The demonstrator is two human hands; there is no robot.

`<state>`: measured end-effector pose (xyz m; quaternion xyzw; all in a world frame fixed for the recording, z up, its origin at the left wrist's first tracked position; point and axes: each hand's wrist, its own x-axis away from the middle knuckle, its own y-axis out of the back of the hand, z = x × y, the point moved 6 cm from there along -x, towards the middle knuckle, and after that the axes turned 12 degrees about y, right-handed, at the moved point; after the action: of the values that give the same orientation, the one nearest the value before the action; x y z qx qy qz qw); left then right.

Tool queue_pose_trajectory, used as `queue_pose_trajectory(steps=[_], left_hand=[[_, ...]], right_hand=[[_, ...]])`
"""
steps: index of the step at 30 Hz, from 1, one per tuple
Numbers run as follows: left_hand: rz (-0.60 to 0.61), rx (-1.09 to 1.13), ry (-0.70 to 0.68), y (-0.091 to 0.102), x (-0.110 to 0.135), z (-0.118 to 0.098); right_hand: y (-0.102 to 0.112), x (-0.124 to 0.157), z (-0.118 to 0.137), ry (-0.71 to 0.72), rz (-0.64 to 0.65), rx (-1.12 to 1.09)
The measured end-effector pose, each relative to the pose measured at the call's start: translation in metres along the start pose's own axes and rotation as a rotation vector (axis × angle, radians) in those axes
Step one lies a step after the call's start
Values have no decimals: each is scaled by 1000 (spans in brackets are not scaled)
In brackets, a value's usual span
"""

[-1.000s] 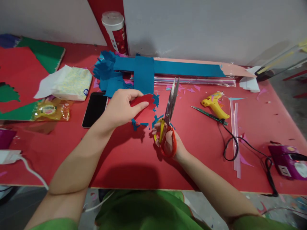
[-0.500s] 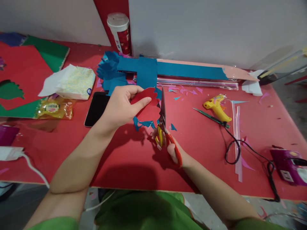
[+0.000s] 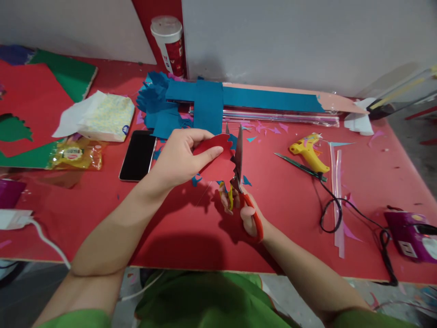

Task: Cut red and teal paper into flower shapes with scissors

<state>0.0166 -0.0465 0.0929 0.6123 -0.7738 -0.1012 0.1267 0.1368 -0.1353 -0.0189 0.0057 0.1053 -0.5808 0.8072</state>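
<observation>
1. since half a second ago, the left hand and the red paper piece in it have shifted rightwards, and the blades of the scissors have spread wider
2. far left, a red sheet with a ragged cut-out lies over a green sheet
3. next come a yellow wrapper, a tissue pack and, beside the left wrist, a phone
4. the left hand is closed in a pinch on the paper piece, thumb flat on its face, fingers mostly hidden behind it
5. the paper piece is held between the two hands, right of the left thumb, its jagged right edge at the scissors' blades; a blue paper band lies beyond
6. the right hand is curled through the scissors' handles, thumb in the red loop, fingers at the yellow one, below and right of the paper piece
7. further right, well apart from the hands, lie a craft knife, a yellow glue gun and a purple box
</observation>
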Motion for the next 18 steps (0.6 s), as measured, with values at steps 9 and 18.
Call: queue_pose_trajectory(steps=[9,18], left_hand=[[19,-14,-20,-4,1,-2],[26,-23,-5,-5,2,-1]], right_hand=[[-5,2,-8,-11,-43,-192],[-6,2,-7,-30,-40,-224]])
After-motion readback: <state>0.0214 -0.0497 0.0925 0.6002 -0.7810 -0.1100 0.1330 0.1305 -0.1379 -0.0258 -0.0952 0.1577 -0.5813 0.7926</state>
